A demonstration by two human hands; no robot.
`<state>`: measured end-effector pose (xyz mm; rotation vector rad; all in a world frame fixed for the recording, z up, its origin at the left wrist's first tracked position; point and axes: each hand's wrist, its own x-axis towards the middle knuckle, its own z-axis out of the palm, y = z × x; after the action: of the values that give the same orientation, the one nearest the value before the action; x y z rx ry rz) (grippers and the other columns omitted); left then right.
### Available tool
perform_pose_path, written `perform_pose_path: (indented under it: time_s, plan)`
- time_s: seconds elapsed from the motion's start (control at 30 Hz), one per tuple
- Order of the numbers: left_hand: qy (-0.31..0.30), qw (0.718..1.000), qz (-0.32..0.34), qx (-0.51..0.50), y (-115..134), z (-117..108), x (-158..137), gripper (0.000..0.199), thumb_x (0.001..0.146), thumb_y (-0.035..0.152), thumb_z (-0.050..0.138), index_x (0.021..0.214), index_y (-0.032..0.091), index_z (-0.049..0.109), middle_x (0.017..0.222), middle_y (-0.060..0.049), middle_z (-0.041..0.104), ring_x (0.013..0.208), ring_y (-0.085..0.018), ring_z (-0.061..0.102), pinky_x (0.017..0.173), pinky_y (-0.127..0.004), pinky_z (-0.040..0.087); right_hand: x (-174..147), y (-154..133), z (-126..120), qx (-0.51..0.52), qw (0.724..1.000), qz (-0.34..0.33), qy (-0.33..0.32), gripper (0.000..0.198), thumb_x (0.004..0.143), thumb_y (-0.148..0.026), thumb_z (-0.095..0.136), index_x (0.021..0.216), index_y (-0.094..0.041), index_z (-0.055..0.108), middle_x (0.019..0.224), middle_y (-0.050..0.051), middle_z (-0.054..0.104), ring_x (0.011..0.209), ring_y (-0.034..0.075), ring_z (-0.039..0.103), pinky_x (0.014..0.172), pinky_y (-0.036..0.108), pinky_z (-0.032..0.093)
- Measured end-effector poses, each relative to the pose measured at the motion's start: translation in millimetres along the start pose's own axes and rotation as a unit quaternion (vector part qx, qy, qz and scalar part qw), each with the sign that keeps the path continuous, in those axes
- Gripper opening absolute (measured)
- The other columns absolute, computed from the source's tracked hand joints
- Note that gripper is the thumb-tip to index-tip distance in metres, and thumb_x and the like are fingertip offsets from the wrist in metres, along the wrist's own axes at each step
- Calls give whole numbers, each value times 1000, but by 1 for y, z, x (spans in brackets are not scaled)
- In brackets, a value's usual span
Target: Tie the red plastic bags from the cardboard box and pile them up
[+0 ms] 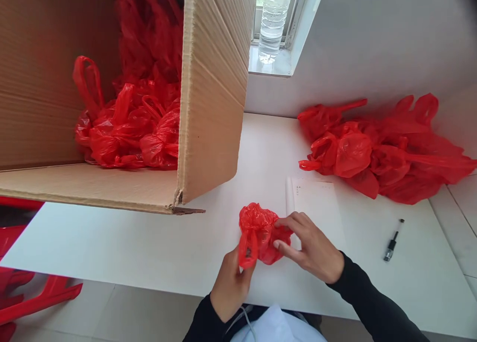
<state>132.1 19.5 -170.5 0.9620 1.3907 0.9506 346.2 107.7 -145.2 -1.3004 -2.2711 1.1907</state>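
Observation:
A crumpled red plastic bag (263,232), with a handle loop at its left, is between my two hands over the white table. My left hand (233,282) grips the bag from below left; some of its fingers are hidden behind the plastic. On the right side, my right hand (307,242) pinches the bag between thumb and fingers. What the bag contains, if anything, cannot be made out. Just beyond my right hand lies a sheet of white paper (316,203) with small marks near its top.
A large cardboard box (212,93) on its side holds several red plastic bags (130,123). More red bags (387,153) lie heaped at the back right of the white table (149,247). A pen (391,245) rests at right. A water bottle (274,24) stands on the windowsill; red stools (37,302) are at lower left.

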Motion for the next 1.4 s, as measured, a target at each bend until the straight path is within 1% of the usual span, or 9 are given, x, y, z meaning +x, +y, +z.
perform_pose_path:
  time_s: [0.2, 0.4, 0.53, 0.63, 0.8, 1.0, 1.17, 1.27, 1.4]
  plan:
    - [158, 969, 91, 168, 11, -30, -1, 30, 95, 24, 52, 124, 27, 60, 126, -7, 61, 116, -25, 55, 101, -45, 44, 1, -2, 14, -78, 995, -61, -20, 19, 94, -11, 48, 104, -23, 58, 101, 6, 57, 89, 22, 50, 80, 42, 44]
    - [25, 891, 259, 371, 18, -21, 11, 18, 92, 17, 59, 107, 24, 65, 115, -6, 62, 122, -25, 48, 105, -44, 43, -11, -8, 3, -109, 985, -130, 29, 20, 94, -8, 49, 105, -24, 56, 114, 7, 55, 102, 23, 51, 85, 42, 46]
    - [97, 897, 234, 362, 9, -37, 8, 8, 95, 16, 56, 92, 22, 61, 94, -3, 64, 100, -21, 56, 89, -39, 49, -21, 14, -28, -107, 988, -70, 81, 10, 96, -18, 52, 101, -25, 57, 115, 7, 54, 109, 25, 51, 90, 44, 45]
    - [138, 907, 202, 343, 7, -43, 3, 22, 97, 19, 53, 117, 24, 58, 117, -7, 62, 111, -21, 56, 92, -40, 51, -24, 20, -38, -112, 988, -33, 105, 13, 96, -22, 53, 108, -26, 56, 120, 7, 54, 116, 25, 48, 94, 44, 44]
    - [69, 881, 264, 386, 13, -22, 11, 48, 93, 21, 60, 139, 24, 48, 142, -10, 50, 136, -28, 40, 112, -51, 38, -7, -1, -8, -71, 991, -72, 87, 46, 93, -29, 60, 136, -26, 43, 130, 8, 55, 120, 26, 47, 100, 45, 43]
    - [101, 877, 265, 387, 14, -27, 20, 12, 94, 12, 53, 96, 22, 61, 89, -3, 63, 95, -20, 58, 94, -42, 49, 1, -1, -1, -43, 993, -50, 102, 10, 99, -23, 50, 104, -24, 58, 93, 4, 62, 89, 22, 53, 80, 41, 46]
    - [119, 877, 274, 376, 23, -16, 16, 34, 90, 18, 62, 123, 19, 55, 123, -12, 60, 119, -26, 52, 103, -47, 44, -9, -5, -12, 24, 992, -14, 122, 8, 99, -27, 48, 101, -25, 56, 92, 3, 60, 83, 19, 54, 64, 32, 45]
    - [101, 890, 301, 327, 25, -8, 18, 22, 87, 15, 65, 107, 25, 63, 101, -1, 67, 105, -21, 59, 109, -46, 38, -13, -8, -13, 59, 992, 5, 110, 9, 99, -29, 47, 101, -26, 55, 93, 2, 59, 78, 17, 54, 52, 27, 40]
    - [211, 919, 230, 242, 19, -22, 9, 17, 95, 14, 55, 108, 24, 60, 98, -1, 65, 93, -15, 61, 87, -29, 49, -21, 5, -20, 88, 982, 91, 137, 10, 99, -35, 47, 99, -27, 54, 90, 1, 59, 79, 17, 55, 48, 26, 37]
